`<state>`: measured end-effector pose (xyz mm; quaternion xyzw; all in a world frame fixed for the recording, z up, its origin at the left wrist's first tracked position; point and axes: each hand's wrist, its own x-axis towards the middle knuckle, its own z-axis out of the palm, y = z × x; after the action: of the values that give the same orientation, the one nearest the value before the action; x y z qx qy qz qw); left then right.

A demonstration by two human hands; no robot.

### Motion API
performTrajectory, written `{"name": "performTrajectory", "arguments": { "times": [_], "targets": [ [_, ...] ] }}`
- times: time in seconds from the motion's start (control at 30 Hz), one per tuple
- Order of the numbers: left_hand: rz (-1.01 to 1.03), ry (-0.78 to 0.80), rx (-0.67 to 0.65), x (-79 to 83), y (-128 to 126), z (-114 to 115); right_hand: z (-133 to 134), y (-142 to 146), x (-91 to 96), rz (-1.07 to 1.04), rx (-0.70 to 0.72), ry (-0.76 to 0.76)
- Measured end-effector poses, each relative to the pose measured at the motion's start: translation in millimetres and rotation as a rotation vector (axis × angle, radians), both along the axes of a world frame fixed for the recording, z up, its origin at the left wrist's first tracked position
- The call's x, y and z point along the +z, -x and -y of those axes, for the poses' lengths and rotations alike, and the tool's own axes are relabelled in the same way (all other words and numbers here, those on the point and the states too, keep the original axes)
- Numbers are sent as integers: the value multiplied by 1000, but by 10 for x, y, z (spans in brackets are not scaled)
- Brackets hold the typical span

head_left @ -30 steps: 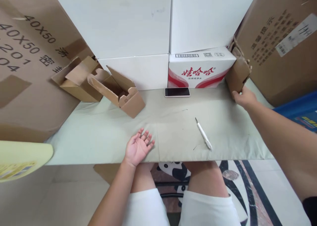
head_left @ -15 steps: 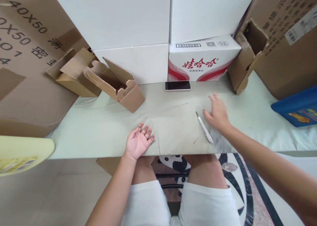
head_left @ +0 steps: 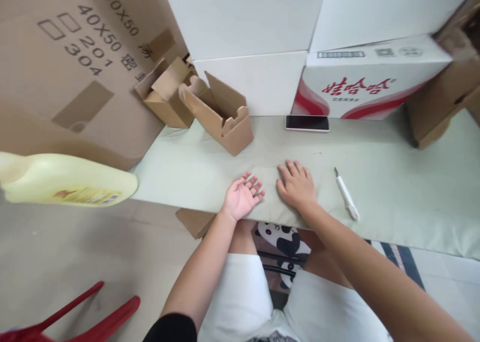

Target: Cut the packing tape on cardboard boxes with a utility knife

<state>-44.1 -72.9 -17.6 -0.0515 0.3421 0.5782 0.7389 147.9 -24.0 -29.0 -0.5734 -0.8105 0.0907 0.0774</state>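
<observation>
- Pale green cloth-covered table [head_left: 397, 192], backed beyond the fingers by stacked white boxes [head_left: 255, 17] and a red-and-white Wahaha water carton [head_left: 350, 84].
- Just changed: right hand [head_left: 298, 187] brought in beside the left hand [head_left: 240, 199], near yet apart, palm down on the cloth.
- Right fingers extended and slightly spread, gripping nothing.
- Left fingers loosely open, palm up, equally without a hold on anything.
- Meaning for the work, as a judgement: no handling under way, both hands free, seemingly a pause, with the open brown carton [head_left: 431, 107] apparently let go; well apart to the far right of the right fingers, partly cut off by the edge of view.
- Near the right fingers, on their right: white-handled craft knife [head_left: 345, 194], lying untouched, blade pointing away from the body.
- Ahead of the right fingers: black-screened phone [head_left: 307, 123].
- Ahead and left of the left fingers: open small carton [head_left: 240, 136], with a second carton [head_left: 170, 112] beyond.
- Different from a second ago: right fingers then on that brown carton's lower edge, now well clear; left hand in much the same pose; view swung left, showing more of the pale yellow bottle [head_left: 75, 179] left of the left fingers.
</observation>
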Motion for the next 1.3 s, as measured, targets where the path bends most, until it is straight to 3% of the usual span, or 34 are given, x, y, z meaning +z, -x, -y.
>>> {"name": "performTrajectory", "arguments": {
  "times": [0.2,0.3,0.4,0.53,0.63,0.7,0.77,0.83,0.9,1.03,1.17,1.23,1.3],
  "targets": [
    [9,-99,9,-13,73,153,10,20,-10,79,-10,-44],
    [-389,-306,-42,208,327,87,16,22,-26,106,-9,-54],
    [-631,-338,76,558,801,-289,26,23,-33,120,-17,-75],
    [-1070,-381,434,1069,1593,-1049,38,35,-19,139,-21,-61],
    [-1281,-426,539,1362,2065,-1495,37,44,-6,147,-19,-55],
    [-1528,-258,545,1447,2240,-1689,33,47,-4,150,-16,-54],
    [-1542,-107,294,1444,2296,-1812,31,46,-9,153,-16,-53],
    [-1526,-88,221,1396,2270,-1869,31,41,-22,151,-19,-64],
    [-1532,-86,251,1360,2224,-1864,31,33,-39,147,-17,-83],
    [-1695,-167,469,1435,2240,-1742,33,19,-70,140,-8,-108],
    [-1729,-141,374,1581,2372,-1693,40,27,-72,131,-6,-104],
    [-1581,-141,337,1595,2421,-1753,42,38,-64,123,-7,-106],
    [-1308,-172,387,1549,2436,-1857,43,48,-53,116,-10,-104]
  ]
}}
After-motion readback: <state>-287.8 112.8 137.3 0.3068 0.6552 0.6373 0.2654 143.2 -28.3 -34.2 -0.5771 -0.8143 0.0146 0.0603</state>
